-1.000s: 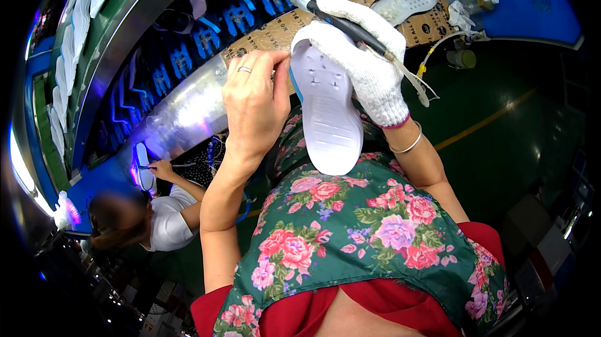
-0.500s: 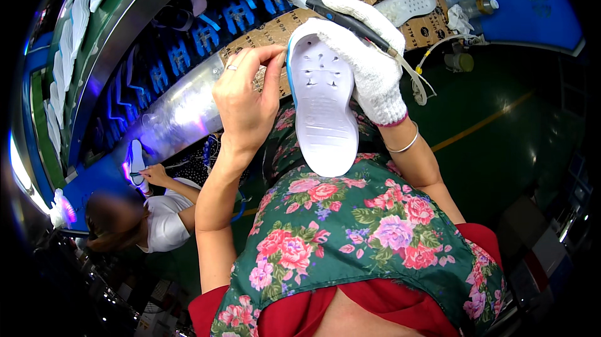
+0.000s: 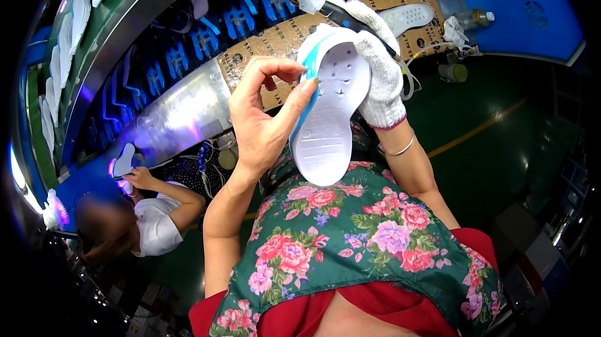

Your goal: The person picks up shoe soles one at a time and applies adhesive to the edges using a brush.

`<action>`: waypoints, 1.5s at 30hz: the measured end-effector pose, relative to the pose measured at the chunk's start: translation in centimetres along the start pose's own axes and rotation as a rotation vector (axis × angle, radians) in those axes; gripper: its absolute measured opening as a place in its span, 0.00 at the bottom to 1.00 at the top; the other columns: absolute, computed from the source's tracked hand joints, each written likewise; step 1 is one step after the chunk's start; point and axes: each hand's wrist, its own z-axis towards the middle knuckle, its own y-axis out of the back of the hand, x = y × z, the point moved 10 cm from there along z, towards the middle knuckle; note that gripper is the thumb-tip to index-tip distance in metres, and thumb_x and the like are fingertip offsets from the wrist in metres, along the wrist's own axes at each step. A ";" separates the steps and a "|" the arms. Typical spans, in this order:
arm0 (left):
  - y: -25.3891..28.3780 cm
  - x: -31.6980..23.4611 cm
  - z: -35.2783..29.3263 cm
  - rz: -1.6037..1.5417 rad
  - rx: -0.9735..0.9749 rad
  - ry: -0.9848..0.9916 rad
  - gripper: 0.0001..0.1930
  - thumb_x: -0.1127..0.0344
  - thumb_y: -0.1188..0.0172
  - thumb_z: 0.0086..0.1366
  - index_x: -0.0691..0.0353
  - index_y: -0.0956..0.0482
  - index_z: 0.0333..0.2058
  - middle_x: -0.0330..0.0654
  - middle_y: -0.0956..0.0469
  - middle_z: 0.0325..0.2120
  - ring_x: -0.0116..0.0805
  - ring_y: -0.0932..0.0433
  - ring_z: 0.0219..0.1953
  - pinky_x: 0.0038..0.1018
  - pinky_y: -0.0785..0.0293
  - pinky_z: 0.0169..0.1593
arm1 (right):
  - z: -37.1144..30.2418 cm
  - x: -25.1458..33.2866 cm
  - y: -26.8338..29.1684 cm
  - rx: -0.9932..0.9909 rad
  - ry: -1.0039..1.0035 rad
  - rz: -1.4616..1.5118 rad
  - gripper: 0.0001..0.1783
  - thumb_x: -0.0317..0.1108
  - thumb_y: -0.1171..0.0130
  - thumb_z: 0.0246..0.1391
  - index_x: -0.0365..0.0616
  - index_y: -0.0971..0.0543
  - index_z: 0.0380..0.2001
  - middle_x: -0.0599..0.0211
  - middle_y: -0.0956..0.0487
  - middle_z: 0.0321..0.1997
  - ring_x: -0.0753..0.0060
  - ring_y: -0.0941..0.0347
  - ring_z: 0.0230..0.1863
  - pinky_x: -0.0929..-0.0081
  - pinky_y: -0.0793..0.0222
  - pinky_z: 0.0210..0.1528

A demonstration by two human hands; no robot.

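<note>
From where I stand, the white shoe sole [image 3: 327, 146] is up in front of the apron, tilted, its hollow side toward the wearer. The gloved right hand [image 3: 383, 74] is closed around its far side and also grips a brush [image 3: 341, 14], bristles pointing away. The bare left hand [image 3: 266, 108] has thumb and forefinger curled close at the blue band [image 3: 302, 118] on the rim; I can't tell whether they pinch it or merely touch.

The band already runs along that side, so I'd judge this edge partly seen to, with handling left before the sole is put down. Another pale sole [image 3: 408, 18] lies on the cardboard [image 3: 266, 41].

The glove hides the sole's right rim, its underside faces away, and whether the bristles are wet I can't make out.
</note>
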 end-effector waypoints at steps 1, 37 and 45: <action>-0.1 0.3 -0.1 -0.050 0.008 0.036 0.11 0.69 0.29 0.56 0.63 0.20 0.37 0.37 0.22 0.33 0.25 0.27 0.36 0.22 0.36 0.40 | 0.0 -0.1 0.0 0.004 -0.001 0.017 0.26 0.30 0.37 0.56 0.34 0.27 0.58 0.55 0.22 0.56 0.63 0.22 0.53 0.69 0.25 0.57; -2.0 -0.8 -0.9 -0.352 -0.036 0.162 0.10 0.77 0.35 0.55 0.63 0.29 0.32 0.33 0.33 0.33 0.20 0.35 0.34 0.20 0.34 0.40 | -2.6 -1.8 1.6 -0.018 -0.180 -0.091 0.32 0.44 0.43 0.60 0.41 0.36 0.64 0.48 0.28 0.62 0.53 0.27 0.59 0.61 0.28 0.60; -2.0 -0.8 -0.9 -0.342 -0.056 0.142 0.10 0.76 0.35 0.56 0.62 0.29 0.31 0.32 0.34 0.32 0.20 0.36 0.33 0.19 0.36 0.38 | -2.1 -1.2 1.0 -0.072 -0.139 0.087 0.26 0.31 0.36 0.54 0.33 0.27 0.55 0.48 0.26 0.62 0.56 0.24 0.57 0.61 0.28 0.62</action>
